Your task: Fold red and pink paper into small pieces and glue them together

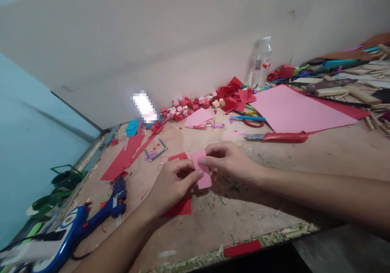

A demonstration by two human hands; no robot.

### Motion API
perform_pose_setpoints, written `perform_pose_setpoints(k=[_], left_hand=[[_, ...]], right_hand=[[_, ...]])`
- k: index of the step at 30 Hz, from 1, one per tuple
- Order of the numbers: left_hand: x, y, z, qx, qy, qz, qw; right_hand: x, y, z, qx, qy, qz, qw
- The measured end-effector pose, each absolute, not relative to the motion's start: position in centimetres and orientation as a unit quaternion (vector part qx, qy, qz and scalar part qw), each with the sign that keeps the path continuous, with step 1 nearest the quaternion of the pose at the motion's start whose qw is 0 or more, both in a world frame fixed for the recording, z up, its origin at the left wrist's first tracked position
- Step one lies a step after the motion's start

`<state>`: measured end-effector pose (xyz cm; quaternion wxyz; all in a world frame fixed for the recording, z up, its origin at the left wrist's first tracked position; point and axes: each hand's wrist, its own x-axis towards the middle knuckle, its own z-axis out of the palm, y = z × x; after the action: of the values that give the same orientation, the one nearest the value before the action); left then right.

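Observation:
Between my two hands is a small strip of pink paper (204, 180), held up a little above the table. My left hand (176, 179) pinches its lower left side between thumb and fingers. On the upper right side, my right hand (227, 159) grips the same strip with thumb and fingertips. A red paper piece (183, 208) lies under my left wrist, partly hidden by it. Just behind the left hand is another small red paper scrap (177, 157).
A red-handled knife (284, 137) lies to the right, before large pink sheets (300, 108). Small paper cubes (183, 107) are heaped along the wall near a plastic bottle (262, 63). A blue glue gun (114, 202) lies at left. Wood strips (359, 94) fill the far right.

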<state>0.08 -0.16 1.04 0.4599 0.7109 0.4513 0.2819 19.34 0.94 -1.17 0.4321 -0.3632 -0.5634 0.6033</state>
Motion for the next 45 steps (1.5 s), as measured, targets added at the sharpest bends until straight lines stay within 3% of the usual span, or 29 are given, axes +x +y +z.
perform_pose_setpoints(k=[34,39,45], left_hand=[[-0.45,0.15,0.60,0.692,0.422,0.303,0.502],[-0.43,0.13,0.79,0.694,0.432,0.331,0.472],[-0.34,0.48,0.92,0.699,0.428,0.345,0.457]], right_hand=[[19.67,0.68,-1.15,-0.347,-0.584,0.594,0.431],[19.48,0.69,-1.12,-0.350,-0.561,0.637,0.396],[19.40,0.67,-1.11,-0.337,-0.630,0.591,0.375]])
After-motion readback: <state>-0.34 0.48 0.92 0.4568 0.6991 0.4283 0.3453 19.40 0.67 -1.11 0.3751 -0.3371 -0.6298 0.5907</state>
